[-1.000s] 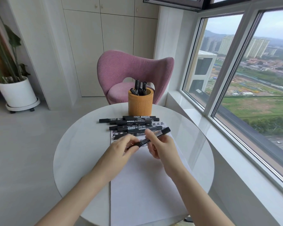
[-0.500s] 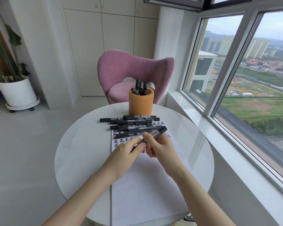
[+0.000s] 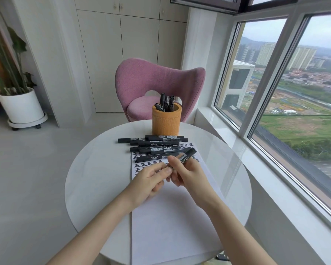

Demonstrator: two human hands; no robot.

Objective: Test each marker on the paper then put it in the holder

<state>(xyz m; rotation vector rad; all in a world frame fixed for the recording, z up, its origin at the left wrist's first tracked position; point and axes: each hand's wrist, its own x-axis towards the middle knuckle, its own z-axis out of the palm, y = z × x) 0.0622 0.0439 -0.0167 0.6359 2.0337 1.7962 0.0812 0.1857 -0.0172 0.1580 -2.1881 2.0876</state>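
my right hand (image 3: 187,175) gripped a marker (image 3: 187,154) above the paper (image 3: 170,217), beside the loose markers (image 3: 155,143) before the holder (image 3: 166,122). my left hand (image 3: 151,178) pinched its near end.

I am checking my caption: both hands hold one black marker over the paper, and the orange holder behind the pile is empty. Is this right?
No. The head view shows the orange holder is not empty: several black markers stand in it. The left hand and right hand do hold one black marker over the paper.
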